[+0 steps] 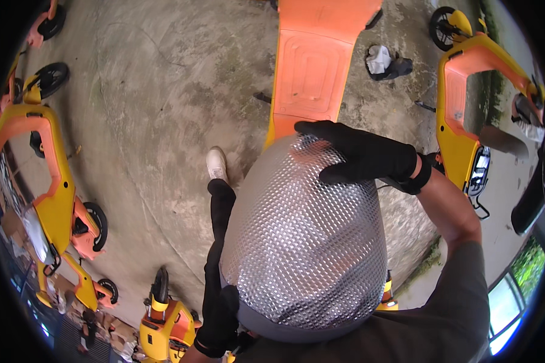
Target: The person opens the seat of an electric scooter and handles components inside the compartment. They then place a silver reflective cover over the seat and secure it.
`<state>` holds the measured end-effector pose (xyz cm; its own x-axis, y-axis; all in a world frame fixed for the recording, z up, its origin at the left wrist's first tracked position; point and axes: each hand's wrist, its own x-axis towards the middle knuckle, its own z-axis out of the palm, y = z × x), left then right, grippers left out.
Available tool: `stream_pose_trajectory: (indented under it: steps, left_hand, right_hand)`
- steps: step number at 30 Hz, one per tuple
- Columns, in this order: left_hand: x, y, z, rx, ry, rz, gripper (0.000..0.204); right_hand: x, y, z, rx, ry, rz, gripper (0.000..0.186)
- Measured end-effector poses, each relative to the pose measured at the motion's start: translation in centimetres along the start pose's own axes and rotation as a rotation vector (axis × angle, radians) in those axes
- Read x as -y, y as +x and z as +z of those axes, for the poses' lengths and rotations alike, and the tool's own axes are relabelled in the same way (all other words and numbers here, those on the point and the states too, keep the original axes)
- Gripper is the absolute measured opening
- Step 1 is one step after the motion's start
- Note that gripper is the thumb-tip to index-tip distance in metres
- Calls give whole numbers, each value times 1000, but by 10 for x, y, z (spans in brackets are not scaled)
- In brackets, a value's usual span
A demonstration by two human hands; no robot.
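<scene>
A silver, woven-textured seat cover (303,242) with a grey edge band (297,330) lies over a scooter seat right below me. Its narrow front end meets the orange footboard (309,72) of the scooter. My right hand (369,154), in a black glove, rests on that front end with fingers stretched across it and thumb spread apart. Low on the left, my black-gloved left hand (221,317) touches the rear left edge of the cover. Its fingers merge with the dark trousers and the seat's edge, so their grip is hidden.
Yellow and orange scooters stand to the left (59,199), at the right (451,136) and behind on the lower left (163,330). A black-and-white crumpled item (384,62) lies on the concrete floor (163,109). A white shoe (217,163) shows left of the seat. Brown cartons (118,333) fill the lower left.
</scene>
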<state>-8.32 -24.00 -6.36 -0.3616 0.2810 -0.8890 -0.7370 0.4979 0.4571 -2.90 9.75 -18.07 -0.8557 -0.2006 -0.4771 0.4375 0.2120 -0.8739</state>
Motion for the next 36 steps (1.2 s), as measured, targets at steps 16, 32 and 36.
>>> stream_pose_trajectory:
  steps: [16,32,36]
  left_hand:
    - [-19,4,4,31,-61,101,66]
    - [-25,6,0,-97,619,598,44]
    - [-22,15,4,-163,734,741,51]
  right_hand:
    - [38,28,21,90,-798,-282,71]
    - [164,-113,96,-185,-578,-131,95]
    - [162,-131,114,-391,-569,-190,64]
